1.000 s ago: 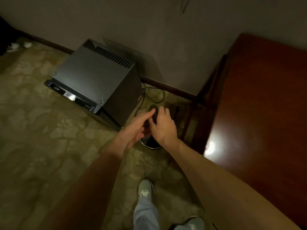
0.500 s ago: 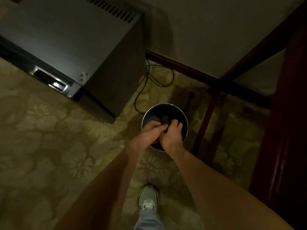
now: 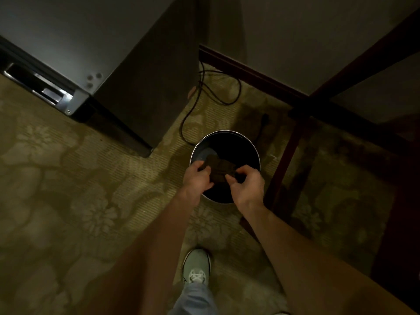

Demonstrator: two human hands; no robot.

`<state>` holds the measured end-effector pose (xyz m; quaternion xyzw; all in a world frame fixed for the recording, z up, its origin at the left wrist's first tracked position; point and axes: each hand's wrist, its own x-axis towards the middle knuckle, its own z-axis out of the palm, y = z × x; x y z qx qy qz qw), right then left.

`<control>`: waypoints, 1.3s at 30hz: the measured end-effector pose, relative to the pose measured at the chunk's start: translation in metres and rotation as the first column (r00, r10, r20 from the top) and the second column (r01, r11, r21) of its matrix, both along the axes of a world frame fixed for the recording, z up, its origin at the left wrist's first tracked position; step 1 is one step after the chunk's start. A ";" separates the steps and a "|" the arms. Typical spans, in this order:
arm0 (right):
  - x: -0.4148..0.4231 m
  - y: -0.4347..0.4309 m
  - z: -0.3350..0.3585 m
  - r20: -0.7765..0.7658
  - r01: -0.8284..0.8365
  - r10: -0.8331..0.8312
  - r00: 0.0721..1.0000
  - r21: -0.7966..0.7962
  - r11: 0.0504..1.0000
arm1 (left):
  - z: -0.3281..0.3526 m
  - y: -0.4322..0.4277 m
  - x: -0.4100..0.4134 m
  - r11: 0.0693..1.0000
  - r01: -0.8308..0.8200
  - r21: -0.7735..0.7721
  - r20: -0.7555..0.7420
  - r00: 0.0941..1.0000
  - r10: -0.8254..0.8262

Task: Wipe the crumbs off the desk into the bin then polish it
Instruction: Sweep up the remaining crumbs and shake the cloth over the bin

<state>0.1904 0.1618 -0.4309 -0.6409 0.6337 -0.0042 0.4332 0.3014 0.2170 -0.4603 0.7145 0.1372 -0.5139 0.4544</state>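
A round dark bin (image 3: 227,134) with a pale metal rim stands on the carpet below me. Over its opening I hold a dark brown cloth (image 3: 220,169) stretched between both hands. My left hand (image 3: 198,178) grips the cloth's left edge, and my right hand (image 3: 247,185) pinches its right edge. The inside of the bin is too dark to show any crumbs. Only the dark red wooden desk's edge (image 3: 406,228) and leg (image 3: 284,160) show at the right.
A grey metal cabinet (image 3: 91,48) stands on the floor to the upper left of the bin. A black cable (image 3: 204,96) loops on the patterned carpet beside the wall. My shoe (image 3: 197,267) is on the carpet below the bin.
The view has dropped and closed in on the bin. My hands, pressed together before, have moved apart and now spread the cloth over the bin's opening.
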 end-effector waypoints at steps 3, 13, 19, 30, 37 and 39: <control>0.000 0.001 0.003 -0.001 -0.036 0.036 0.999 -0.128 0.991 | -0.005 -0.002 0.001 0.998 -0.058 -0.010 0.019 0.998 0.058; -0.003 0.004 0.014 -0.029 -0.297 0.301 0.953 -0.278 0.914 | 0.002 0.022 0.002 0.730 0.668 0.142 0.378 0.645 -0.664; -0.001 -0.001 0.014 -0.076 -0.454 0.449 0.890 -0.245 0.857 | 0.024 0.007 0.011 0.398 0.852 0.339 0.685 0.066 -0.725; 0.000 -0.029 0.029 -0.281 -0.670 0.702 0.654 0.215 0.711 | 0.048 0.007 0.043 0.246 0.859 0.449 0.603 -0.089 -0.793; -0.003 -0.035 0.025 -0.231 -0.390 0.423 0.877 0.175 0.904 | 0.046 0.004 0.042 0.325 0.821 0.469 0.587 -0.014 -0.810; -0.007 -0.037 0.027 -0.187 -0.286 0.312 0.932 0.151 0.946 | 0.041 0.002 0.042 0.364 0.807 0.465 0.523 0.081 -0.848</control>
